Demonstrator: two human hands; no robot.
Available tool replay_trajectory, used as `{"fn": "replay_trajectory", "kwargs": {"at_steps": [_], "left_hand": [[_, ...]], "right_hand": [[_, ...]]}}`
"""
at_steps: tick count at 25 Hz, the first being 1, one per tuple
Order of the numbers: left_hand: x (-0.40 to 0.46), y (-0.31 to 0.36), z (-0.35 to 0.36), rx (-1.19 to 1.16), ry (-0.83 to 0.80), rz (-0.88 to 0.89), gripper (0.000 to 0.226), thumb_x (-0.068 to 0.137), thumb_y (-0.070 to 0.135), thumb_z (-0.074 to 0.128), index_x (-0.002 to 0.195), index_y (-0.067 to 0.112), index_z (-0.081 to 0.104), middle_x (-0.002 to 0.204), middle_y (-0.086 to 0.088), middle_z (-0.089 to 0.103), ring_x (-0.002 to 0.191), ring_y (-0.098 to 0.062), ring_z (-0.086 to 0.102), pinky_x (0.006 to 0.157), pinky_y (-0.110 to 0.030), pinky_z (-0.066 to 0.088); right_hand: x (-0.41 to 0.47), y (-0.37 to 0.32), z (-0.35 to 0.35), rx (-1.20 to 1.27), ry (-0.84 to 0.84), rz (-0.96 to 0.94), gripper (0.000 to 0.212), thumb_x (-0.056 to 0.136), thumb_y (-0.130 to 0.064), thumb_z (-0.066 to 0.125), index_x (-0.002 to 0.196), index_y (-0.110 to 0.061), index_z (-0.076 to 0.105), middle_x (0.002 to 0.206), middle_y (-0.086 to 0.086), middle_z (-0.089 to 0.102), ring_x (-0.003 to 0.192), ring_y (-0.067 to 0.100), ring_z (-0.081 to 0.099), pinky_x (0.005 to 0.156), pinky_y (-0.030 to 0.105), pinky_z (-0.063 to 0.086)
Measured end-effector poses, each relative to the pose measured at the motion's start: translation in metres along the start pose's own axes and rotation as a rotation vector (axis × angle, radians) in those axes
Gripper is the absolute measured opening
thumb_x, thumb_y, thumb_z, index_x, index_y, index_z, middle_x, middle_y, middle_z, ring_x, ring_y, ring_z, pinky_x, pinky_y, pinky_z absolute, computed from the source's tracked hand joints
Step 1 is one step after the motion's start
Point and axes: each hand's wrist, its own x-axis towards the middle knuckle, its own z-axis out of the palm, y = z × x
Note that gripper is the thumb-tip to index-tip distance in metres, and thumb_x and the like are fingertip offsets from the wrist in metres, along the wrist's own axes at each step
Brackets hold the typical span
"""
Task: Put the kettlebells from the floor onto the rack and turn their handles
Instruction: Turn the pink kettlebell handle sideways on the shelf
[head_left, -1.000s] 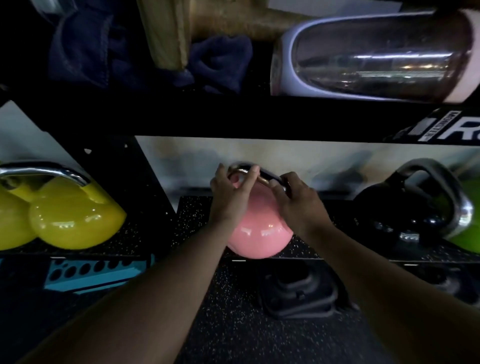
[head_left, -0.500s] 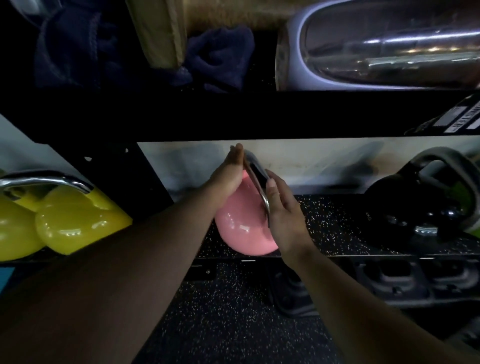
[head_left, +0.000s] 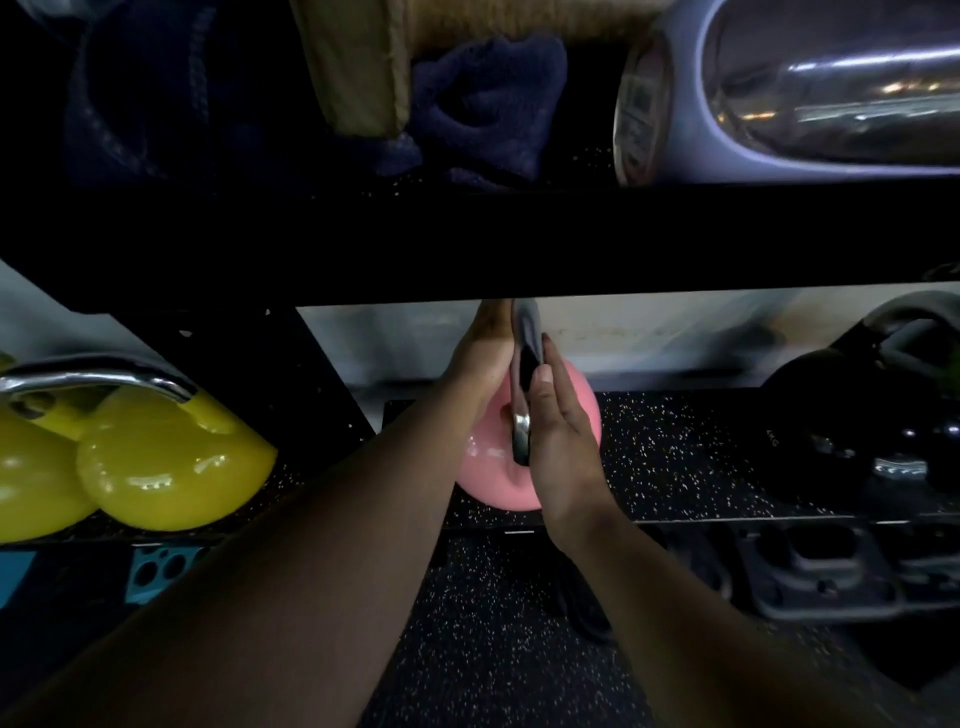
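A pink kettlebell (head_left: 483, 467) with a steel handle (head_left: 522, 374) sits on the speckled lower shelf (head_left: 675, 457) of the black rack. Its handle runs front to back, end-on to me. My left hand (head_left: 480, 353) presses against the handle's left side, fingertips hidden under the upper shelf beam. My right hand (head_left: 558, 436) lies flat against the handle's right side with fingers extended. Both hands clamp the handle between them.
Two yellow kettlebells (head_left: 171, 462) stand on the shelf at the left, a black kettlebell (head_left: 852, 415) at the right. The black upper beam (head_left: 467, 244) hangs low over the handle. Dark cloth and a large chrome object (head_left: 831, 93) lie on the upper shelf. Speckled floor below.
The pink kettlebell's handle has rotated from crosswise to pointing front to back. My fingers went from curled around it to pressing flat on both sides.
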Motion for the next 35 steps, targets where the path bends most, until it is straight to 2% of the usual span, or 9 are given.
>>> {"fn": "replay_trajectory", "kwargs": {"at_steps": [4,5,8,12,18,23,25,28,35], "left_hand": [[-0.004,-0.004,0.004,-0.01,0.027,0.06,0.056,0.098,0.062,0.025,0.128,0.023,0.053,0.136,-0.012,0.056,0.119,-0.026,0.055,0.107,-0.045,0.039],[-0.003,-0.005,0.003,0.002,0.041,0.079,0.056,0.098,0.06,0.024,0.131,0.024,0.052,0.135,-0.012,0.056,0.119,-0.026,0.055,0.106,-0.044,0.04],[0.004,-0.007,0.0,0.07,0.071,0.1,0.056,0.101,0.054,0.025,0.136,0.018,0.051,0.135,-0.012,0.057,0.117,-0.025,0.056,0.099,-0.037,0.043],[0.011,-0.01,0.0,0.052,0.064,0.113,0.057,0.1,0.057,0.023,0.14,0.024,0.045,0.144,-0.011,0.051,0.128,-0.027,0.05,0.111,-0.044,0.035],[0.019,-0.014,0.0,0.023,0.084,0.112,0.047,0.099,0.054,0.027,0.119,0.023,0.057,0.127,-0.016,0.06,0.106,-0.023,0.057,0.096,-0.036,0.041],[0.019,-0.013,0.002,0.102,0.107,0.157,0.052,0.103,0.048,0.025,0.136,0.017,0.05,0.137,-0.013,0.054,0.114,-0.017,0.05,0.101,-0.031,0.034],[0.015,-0.012,0.001,0.101,0.107,0.161,0.054,0.101,0.051,0.025,0.137,0.018,0.05,0.141,-0.014,0.052,0.112,-0.015,0.049,0.097,-0.029,0.032],[0.012,-0.004,0.002,0.131,0.108,0.11,0.058,0.101,0.054,0.023,0.138,0.018,0.048,0.142,-0.016,0.052,0.123,-0.026,0.051,0.105,-0.036,0.034],[-0.009,0.01,-0.002,0.189,0.056,0.036,0.06,0.1,0.055,0.025,0.131,0.012,0.055,0.127,-0.015,0.059,0.12,-0.028,0.055,0.106,-0.041,0.038]], "right_hand": [[-0.001,-0.003,-0.004,-0.014,-0.03,0.043,0.043,0.104,-0.043,0.034,0.146,-0.043,0.039,0.136,-0.011,0.057,0.11,-0.008,0.056,0.074,0.003,0.048],[-0.001,-0.003,-0.004,-0.034,-0.034,0.044,0.043,0.104,-0.044,0.034,0.146,-0.043,0.039,0.134,-0.012,0.058,0.109,-0.008,0.057,0.075,0.004,0.048],[-0.001,-0.005,-0.005,-0.071,-0.051,0.033,0.046,0.103,-0.046,0.029,0.149,-0.044,0.032,0.143,-0.011,0.052,0.127,0.004,0.05,0.1,0.015,0.044],[-0.002,-0.008,-0.001,-0.08,-0.041,0.071,0.046,0.103,-0.048,0.027,0.149,-0.047,0.03,0.137,-0.019,0.049,0.106,-0.014,0.048,0.075,-0.004,0.038],[-0.003,-0.004,0.003,-0.064,-0.003,0.046,0.044,0.103,-0.05,0.025,0.147,-0.052,0.029,0.126,-0.022,0.049,0.122,0.001,0.043,0.101,0.02,0.033],[-0.003,-0.001,0.004,-0.069,0.009,0.015,0.044,0.104,-0.047,0.025,0.147,-0.05,0.028,0.128,-0.022,0.048,0.125,0.002,0.041,0.103,0.021,0.032],[-0.004,0.0,0.004,-0.057,0.007,0.011,0.044,0.103,-0.048,0.025,0.147,-0.051,0.028,0.128,-0.023,0.048,0.129,0.006,0.042,0.109,0.027,0.033],[-0.004,0.002,0.002,-0.052,-0.003,0.001,0.045,0.103,-0.049,0.026,0.148,-0.049,0.028,0.13,-0.022,0.047,0.134,0.01,0.04,0.115,0.038,0.033],[-0.004,-0.005,-0.009,-0.293,-0.038,-0.025,0.05,0.103,-0.05,0.024,0.153,-0.042,0.022,0.155,-0.002,0.039,0.141,0.019,0.034,0.105,0.025,0.026]]}}
